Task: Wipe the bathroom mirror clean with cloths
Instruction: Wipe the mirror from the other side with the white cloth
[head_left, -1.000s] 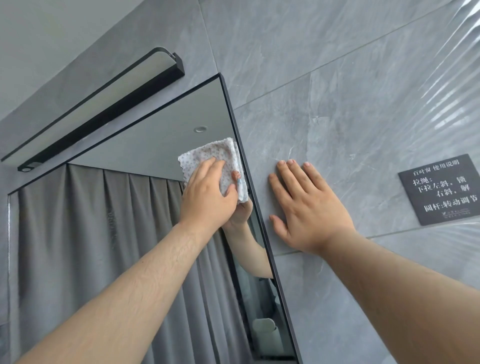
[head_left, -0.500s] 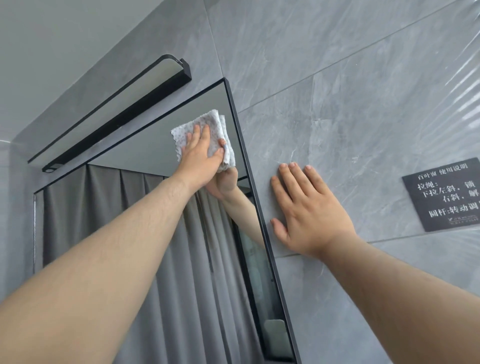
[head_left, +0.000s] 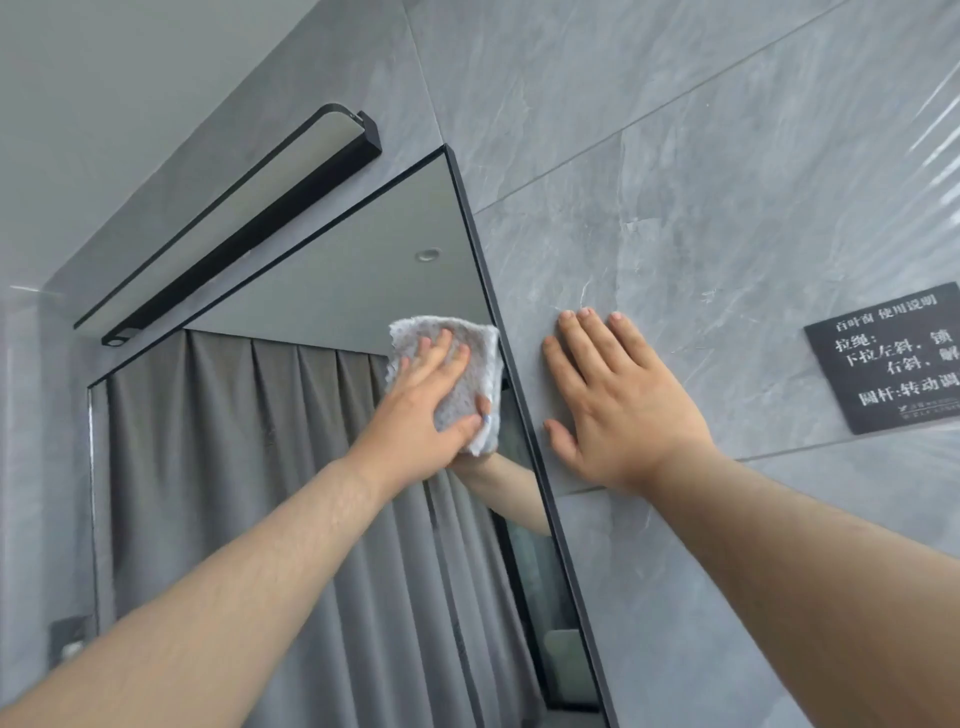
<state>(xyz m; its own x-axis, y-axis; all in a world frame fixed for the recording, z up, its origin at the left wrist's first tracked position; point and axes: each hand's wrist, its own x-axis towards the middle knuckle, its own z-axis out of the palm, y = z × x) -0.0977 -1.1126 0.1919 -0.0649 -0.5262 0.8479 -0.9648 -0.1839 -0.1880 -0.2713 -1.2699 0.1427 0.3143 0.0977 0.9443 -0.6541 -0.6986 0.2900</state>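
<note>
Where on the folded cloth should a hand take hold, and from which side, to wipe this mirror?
Probably the broad face of the cloth, from the front, as the left hand does: fingers spread flat across it. It lies folded flat against the upright mirror, beside its right edge, so only that face is free.

The left hand (head_left: 415, 415) with the cloth (head_left: 462, 364) is now lower on the mirror (head_left: 332, 291). From near the top right corner it has slid toward 6 o'clock, level with the right hand (head_left: 618, 410).
</note>
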